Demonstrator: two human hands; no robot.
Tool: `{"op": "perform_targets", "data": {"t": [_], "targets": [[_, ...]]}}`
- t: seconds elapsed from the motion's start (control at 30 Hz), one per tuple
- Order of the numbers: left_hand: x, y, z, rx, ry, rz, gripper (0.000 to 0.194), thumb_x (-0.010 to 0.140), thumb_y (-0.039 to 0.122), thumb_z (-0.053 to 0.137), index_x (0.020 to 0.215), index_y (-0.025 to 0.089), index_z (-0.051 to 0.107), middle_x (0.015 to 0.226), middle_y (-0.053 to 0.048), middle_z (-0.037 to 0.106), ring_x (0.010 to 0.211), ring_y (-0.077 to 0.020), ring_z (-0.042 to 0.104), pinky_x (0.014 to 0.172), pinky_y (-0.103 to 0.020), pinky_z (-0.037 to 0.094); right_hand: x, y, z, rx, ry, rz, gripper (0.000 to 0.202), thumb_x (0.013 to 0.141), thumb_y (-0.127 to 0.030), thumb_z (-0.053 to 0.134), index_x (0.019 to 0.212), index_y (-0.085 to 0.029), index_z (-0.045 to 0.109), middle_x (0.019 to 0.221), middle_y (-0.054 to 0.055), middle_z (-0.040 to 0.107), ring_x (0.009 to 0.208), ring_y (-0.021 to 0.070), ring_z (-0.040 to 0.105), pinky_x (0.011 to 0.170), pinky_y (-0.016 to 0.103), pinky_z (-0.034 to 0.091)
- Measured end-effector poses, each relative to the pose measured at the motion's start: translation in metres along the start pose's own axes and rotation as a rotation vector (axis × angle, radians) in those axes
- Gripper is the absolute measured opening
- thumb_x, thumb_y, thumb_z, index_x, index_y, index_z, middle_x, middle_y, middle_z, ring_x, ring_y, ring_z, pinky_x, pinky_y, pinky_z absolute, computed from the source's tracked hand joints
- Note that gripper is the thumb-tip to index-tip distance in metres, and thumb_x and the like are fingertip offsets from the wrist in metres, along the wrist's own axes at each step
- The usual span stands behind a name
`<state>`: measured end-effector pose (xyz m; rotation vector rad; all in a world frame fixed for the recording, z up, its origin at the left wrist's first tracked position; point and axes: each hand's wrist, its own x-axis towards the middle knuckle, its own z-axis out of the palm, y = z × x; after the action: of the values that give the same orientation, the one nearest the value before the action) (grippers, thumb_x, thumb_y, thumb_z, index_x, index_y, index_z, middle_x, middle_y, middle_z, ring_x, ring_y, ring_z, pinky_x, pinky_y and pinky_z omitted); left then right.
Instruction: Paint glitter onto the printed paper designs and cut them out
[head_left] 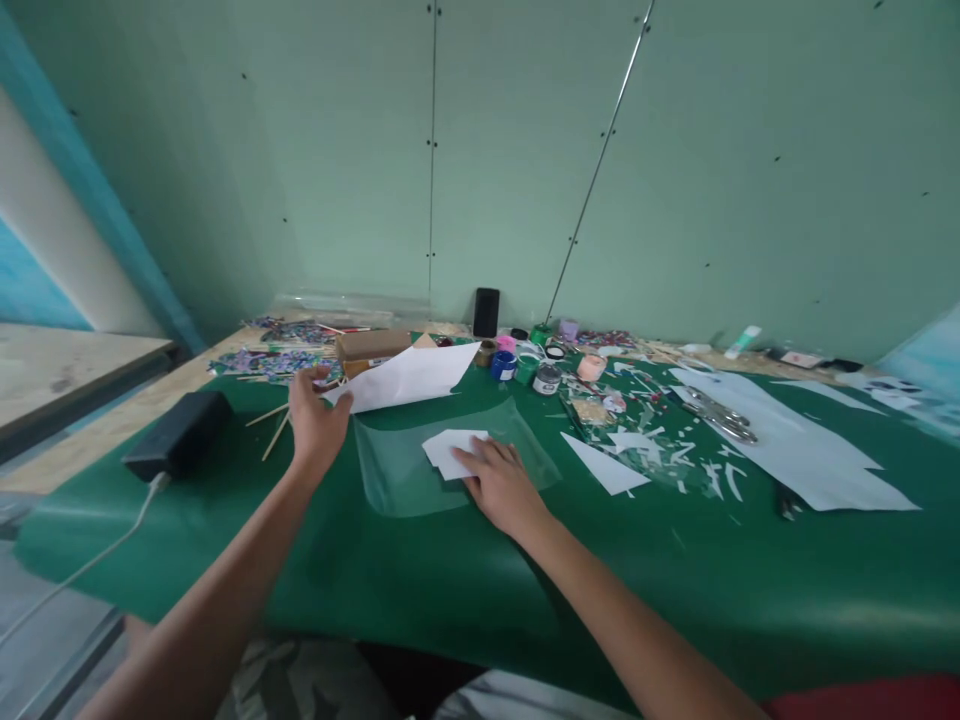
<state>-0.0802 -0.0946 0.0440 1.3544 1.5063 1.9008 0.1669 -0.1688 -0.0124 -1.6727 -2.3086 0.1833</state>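
My left hand point(316, 412) is closed on the left end of a white sheet of paper point(412, 378), which is raised off the table and slants up to the right. My right hand point(501, 478) rests on a small cut piece of white paper point(448, 453), fingers stretched over its right side. Under that piece lies a clear plastic sheet point(405, 492) with curled edges, flat on the green table cover point(465, 570). A triangular white paper offcut point(604, 465) lies to the right of my right hand.
A black power adapter point(178, 432) with a cable stands at left. Paint jars point(547, 378) and a phone point(486, 312) stand toward the wall. Paper scraps point(675, 452), scissors point(716, 415) on a large white sheet point(840, 478), and a glue tube point(743, 342) are at right.
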Motion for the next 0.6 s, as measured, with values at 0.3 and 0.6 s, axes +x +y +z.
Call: {"op": "perform_targets", "data": {"t": [0.3,0.6], "targets": [[-0.018,0.035,0.007,0.451,-0.726,0.318,0.032,0.067,0.04,0.076,0.095,0.027,0.07,0.068,-0.002,0.067,0.086,-0.0301,0.066,0.098,-0.045,0.042,-0.005,-0.006,-0.002,-0.108,0.046,-0.034,0.043,0.093,-0.02,0.044,0.132,-0.028,0.06,0.146,0.01,0.049,0.135,0.0334,0.043,0.109,0.06,0.033],[-0.105,0.043,-0.004,0.533,-0.871,0.434,0.086,0.076,0.041,0.07,0.149,0.034,0.026,0.157,-0.011,0.028,0.144,-0.0376,0.027,0.109,-0.054,0.036,-0.002,-0.019,-0.004,-0.171,-0.001,-0.188,0.048,0.091,-0.015,0.045,0.137,-0.024,0.054,0.117,0.013,0.065,0.104,0.0259,0.06,0.085,0.039,0.053]]}}
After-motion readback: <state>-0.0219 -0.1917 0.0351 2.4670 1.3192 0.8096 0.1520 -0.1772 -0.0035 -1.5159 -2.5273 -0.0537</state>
